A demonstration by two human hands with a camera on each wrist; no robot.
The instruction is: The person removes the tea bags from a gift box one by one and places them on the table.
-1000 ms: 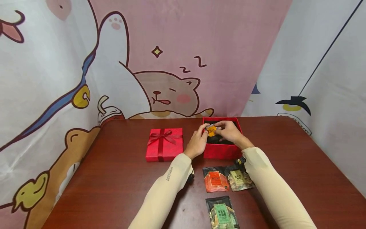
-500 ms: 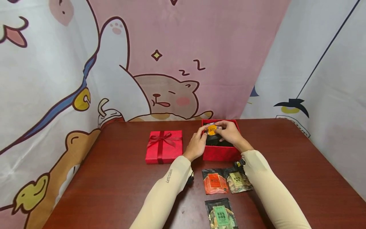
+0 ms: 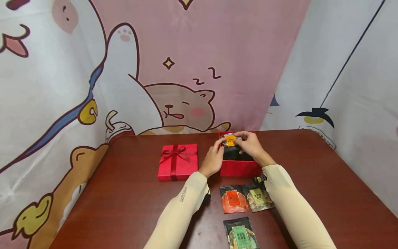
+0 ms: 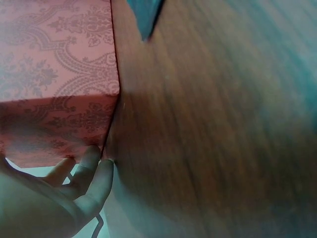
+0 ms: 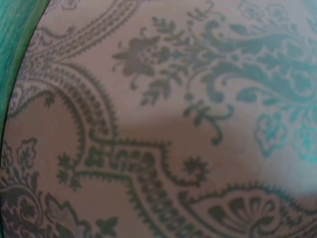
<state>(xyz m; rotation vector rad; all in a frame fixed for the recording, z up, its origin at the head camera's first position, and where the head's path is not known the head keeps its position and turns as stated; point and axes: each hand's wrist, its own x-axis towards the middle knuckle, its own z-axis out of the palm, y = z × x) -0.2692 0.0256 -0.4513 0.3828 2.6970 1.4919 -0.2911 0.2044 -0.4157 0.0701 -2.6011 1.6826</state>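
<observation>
A black food packet with an orange label stands tilted inside the red gift box. My left hand holds the packet's left edge with thumb and index finger. In the left wrist view, other fingers of the left hand lie along the box's patterned outer wall. At the packet's right edge, my right hand pinches it between thumb and fingers. Only the box's patterned wall fills the right wrist view; the right hand is out of sight there. Dark contents in the box are partly hidden.
Left of the box lies a red lid with a ribbon bow. In front lie a red-label packet, a yellow-label packet partly under the right forearm, and a green-label packet. A printed cloth hangs behind the table.
The packet in my hands has tipped more upright, so more of its dark lower part shows. Both hands keep nearly the same places; the head view has tilted slightly upward.
</observation>
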